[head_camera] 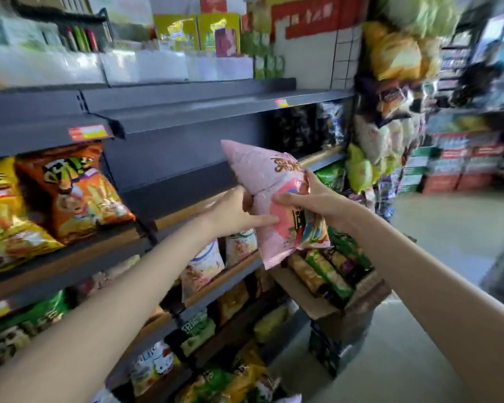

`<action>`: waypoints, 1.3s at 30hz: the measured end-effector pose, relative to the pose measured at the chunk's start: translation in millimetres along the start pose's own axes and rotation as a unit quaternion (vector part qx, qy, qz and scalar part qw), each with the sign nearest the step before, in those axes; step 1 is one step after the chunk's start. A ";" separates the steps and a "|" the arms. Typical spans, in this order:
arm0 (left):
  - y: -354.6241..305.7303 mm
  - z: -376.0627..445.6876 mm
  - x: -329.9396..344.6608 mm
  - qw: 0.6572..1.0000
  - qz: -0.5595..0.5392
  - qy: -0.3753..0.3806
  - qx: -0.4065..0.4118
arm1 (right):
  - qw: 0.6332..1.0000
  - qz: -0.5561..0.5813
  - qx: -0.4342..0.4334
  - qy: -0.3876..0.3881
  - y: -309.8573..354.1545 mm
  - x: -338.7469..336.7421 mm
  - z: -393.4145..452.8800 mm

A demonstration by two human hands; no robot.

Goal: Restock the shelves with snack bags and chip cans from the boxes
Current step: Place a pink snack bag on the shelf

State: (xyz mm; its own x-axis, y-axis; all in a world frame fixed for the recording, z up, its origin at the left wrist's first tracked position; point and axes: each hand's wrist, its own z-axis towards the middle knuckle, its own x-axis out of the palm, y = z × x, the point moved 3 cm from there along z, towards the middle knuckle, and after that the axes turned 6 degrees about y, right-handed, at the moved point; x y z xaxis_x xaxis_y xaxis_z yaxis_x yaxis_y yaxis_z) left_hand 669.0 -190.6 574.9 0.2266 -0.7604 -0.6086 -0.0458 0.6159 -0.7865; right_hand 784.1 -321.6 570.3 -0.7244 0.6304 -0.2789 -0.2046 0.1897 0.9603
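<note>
A pink snack bag (262, 181) is held up in front of a bare stretch of the grey middle shelf (186, 184). My left hand (239, 212) grips its left edge, thumb across the front. My right hand (312, 196) pinches its right side, fingers curled round the crumpled foil. The bag tilts, its top corner pointing up and to the left. Below my hands stands an open cardboard box (332, 303) with several green and yellow snack bags (329, 271) in it.
Orange and yellow chip bags (70, 193) fill the middle shelf on the left. Dark bags (309, 126) sit at its far right end. Lower shelves (224, 286) hold mixed snack bags. Hanging snack packs (387, 112) line the shelf end. The aisle floor (448, 228) opens to the right.
</note>
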 end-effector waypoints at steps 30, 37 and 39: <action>53.5 408.5 32.8 0.946 0.087 -0.273 -0.150 | 0.947 -0.313 0.008 -0.067 -43.4 -255.4 435.0; 71.3 472.1 33.1 0.915 0.115 -0.319 -0.218 | 0.965 -0.236 -0.053 -0.103 -57.8 -239.9 522.3; 76.0 480.4 36.0 0.908 0.126 -0.322 -0.237 | 0.975 -0.188 -0.052 -0.102 -67.3 -232.9 542.2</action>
State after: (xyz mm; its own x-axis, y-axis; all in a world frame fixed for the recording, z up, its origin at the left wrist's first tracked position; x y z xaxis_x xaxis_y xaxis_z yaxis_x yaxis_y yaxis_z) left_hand 1141.0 -72.1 543.5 0.6654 -0.2349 -0.7086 -0.5548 0.4795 -0.6799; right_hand 1323.6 -73.0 566.0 -0.4411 0.6692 -0.5980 -0.5045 0.3662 0.7819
